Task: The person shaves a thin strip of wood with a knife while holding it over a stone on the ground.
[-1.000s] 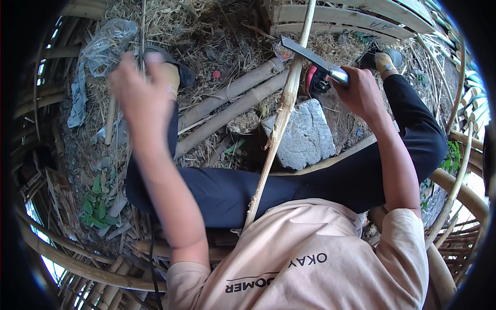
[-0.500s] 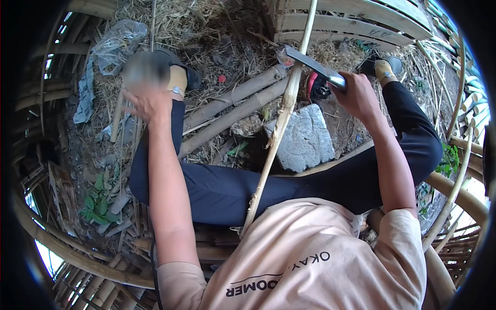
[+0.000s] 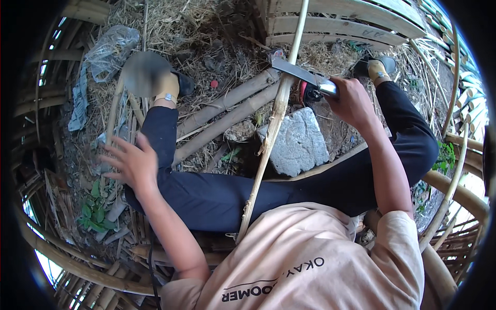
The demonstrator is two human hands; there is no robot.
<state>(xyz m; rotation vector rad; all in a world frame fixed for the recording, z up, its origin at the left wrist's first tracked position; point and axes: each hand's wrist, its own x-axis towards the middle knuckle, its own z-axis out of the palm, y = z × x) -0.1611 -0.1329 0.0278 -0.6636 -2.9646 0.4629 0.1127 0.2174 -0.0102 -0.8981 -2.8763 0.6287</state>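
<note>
The right arm reaches forward over the bent right leg, and the right hand [image 3: 353, 103] has its fingers wrapped tight round the handle of a knife [image 3: 302, 76], whose flat grey blade lies across a long pale bamboo pole [image 3: 272, 129] near its upper part, touching it. The pole runs from near the person's lap up past the top edge of the view, leaning slightly to the right, its skin shaved and frayed along the middle. The left arm stretches out to the left, bent at the elbow, and the left hand [image 3: 132, 163] hangs just beside the left knee with its fingers spread wide, holding nothing; thin bamboo strips [image 3: 114, 111] lie close to its fingertips, and whether they touch cannot be told. A grey stone [image 3: 298, 142] sits on the ground between the legs, just right of the pole, with two thicker bamboo stems [image 3: 227, 111] lying slantwise behind it among dry straw
</note>
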